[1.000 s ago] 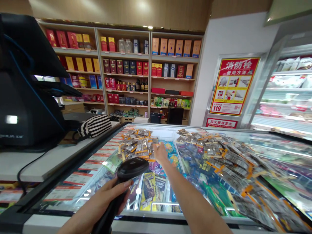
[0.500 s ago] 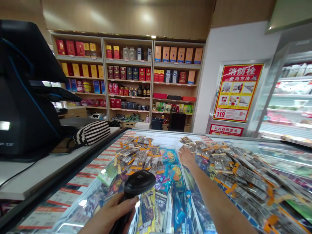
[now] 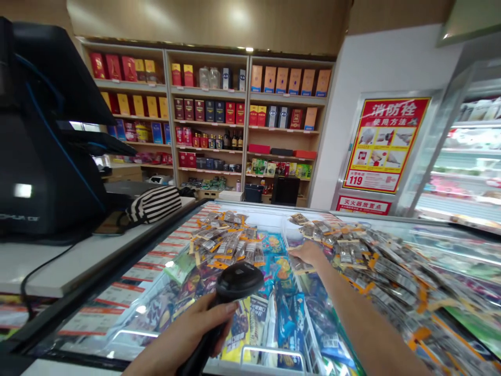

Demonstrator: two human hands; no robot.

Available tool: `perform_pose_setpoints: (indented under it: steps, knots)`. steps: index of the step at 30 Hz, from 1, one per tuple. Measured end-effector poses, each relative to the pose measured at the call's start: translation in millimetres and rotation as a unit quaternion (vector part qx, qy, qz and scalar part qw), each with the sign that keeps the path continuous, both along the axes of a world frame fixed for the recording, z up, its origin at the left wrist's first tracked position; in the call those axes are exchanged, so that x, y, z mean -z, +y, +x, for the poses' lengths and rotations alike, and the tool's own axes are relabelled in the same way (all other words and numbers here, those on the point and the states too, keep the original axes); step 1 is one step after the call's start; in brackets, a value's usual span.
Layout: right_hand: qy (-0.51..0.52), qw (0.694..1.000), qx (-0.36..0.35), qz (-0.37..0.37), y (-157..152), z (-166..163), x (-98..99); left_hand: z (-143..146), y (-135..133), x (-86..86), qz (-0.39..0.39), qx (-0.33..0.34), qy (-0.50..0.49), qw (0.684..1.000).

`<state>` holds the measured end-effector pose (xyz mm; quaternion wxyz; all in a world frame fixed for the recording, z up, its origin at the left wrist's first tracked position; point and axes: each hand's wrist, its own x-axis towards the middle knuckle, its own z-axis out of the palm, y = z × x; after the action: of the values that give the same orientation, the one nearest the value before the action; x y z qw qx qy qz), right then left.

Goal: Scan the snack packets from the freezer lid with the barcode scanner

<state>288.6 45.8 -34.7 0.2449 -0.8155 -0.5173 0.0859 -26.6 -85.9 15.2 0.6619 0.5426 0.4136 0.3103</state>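
Observation:
My left hand point(image 3: 195, 331) is wrapped around the handle of a black barcode scanner point(image 3: 239, 281), its head pointing forward over the glass-topped freezer. Between the fingertips of my right hand point(image 3: 312, 254) is a small clear snack packet point(image 3: 300, 267) with tan edges. It hangs just above the freezer's glass, near the middle divider. To the left, a pile of similar packets point(image 3: 229, 240) with orange ends lies on the glass. A larger spread of packets point(image 3: 391, 266) covers the glass at the right, close to my right forearm.
Wrapped ice creams point(image 3: 287, 313) fill wire baskets beneath the glass. At the left a black checkout terminal point(image 3: 50, 146) and a striped pouch point(image 3: 154, 203) stand on a white counter point(image 3: 58, 271). Shelves of boxes point(image 3: 209, 109) line the back wall.
My right hand has drawn back slightly, and a packet now shows in its fingers. The scanner in my left hand sits a little farther right and higher in the view.

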Motion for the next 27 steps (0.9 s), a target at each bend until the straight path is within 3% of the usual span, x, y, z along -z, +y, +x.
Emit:
perform_pose_setpoints:
  steps: [3,6,9,11,19,24,27]
  knots:
    - [0.199,0.977,-0.043,0.061,-5,-6,8.5,1,-6,-4.4,0.006,0.000,0.003,1.000]
    - [0.379,0.909,-0.038,0.169,-24,-14,14.2,8,-10,-3.0,-0.003,0.018,0.002,1.000]
    - [0.484,0.841,-0.017,0.240,-41,-25,12.6,16,-11,1.8,-0.005,0.058,0.004,0.998]
    - [0.508,0.817,-0.020,0.272,-47,-32,8.8,19,-12,4.5,-0.001,0.081,0.009,0.997]
    - [0.513,0.800,-0.061,0.306,-44,-49,-3.4,18,-18,2.8,0.013,0.108,0.012,0.994]
    - [0.482,0.805,-0.064,0.339,-37,-45,5.4,17,-18,1.2,0.004,0.108,0.006,0.994]
    - [0.465,0.815,-0.051,0.340,-30,-32,16.3,13,-16,-2.3,-0.003,0.054,-0.002,0.999]
